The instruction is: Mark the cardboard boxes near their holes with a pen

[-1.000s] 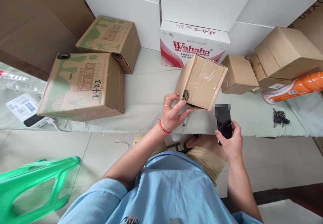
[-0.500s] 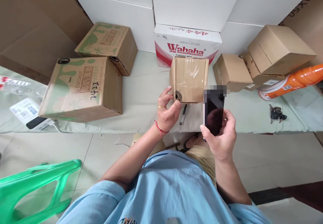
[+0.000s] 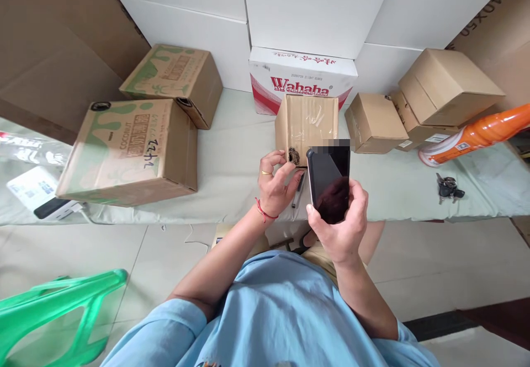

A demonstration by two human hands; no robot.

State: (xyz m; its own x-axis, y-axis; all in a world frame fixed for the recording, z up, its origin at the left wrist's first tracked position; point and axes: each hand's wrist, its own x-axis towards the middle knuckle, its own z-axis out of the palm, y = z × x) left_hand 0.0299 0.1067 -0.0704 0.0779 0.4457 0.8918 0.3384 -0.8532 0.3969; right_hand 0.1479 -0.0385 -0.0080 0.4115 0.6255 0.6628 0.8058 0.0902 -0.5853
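My right hand (image 3: pixel 345 218) grips a black smartphone (image 3: pixel 329 185) in front of the lower right part of a small cardboard box (image 3: pixel 310 124). Clear tape shines on that box, and a dark scribbled patch (image 3: pixel 293 156) marks its lower left corner. Beside this corner is my left hand (image 3: pixel 278 182), fingers bent and apart, the fingertips at the patch. It holds nothing that I can see. A pen (image 3: pixel 297 193) lies between my hands, partly covered by the left thumb. The phone hides part of the box, and pixelation covers the phone's top.
Behind stands a white and red Wahaha carton (image 3: pixel 302 72). Coconut cartons (image 3: pixel 124 152) are on the left, near a white device (image 3: pixel 37 190). To the right are plain boxes (image 3: pixel 375 124), an orange bottle (image 3: pixel 472 138) and keys (image 3: pixel 448 187). A green stool (image 3: pixel 62 312) stands on the floor.
My right hand has moved the phone left, across the box's front. My left thumb has come down off the box's corner. The whole view has shifted slightly.
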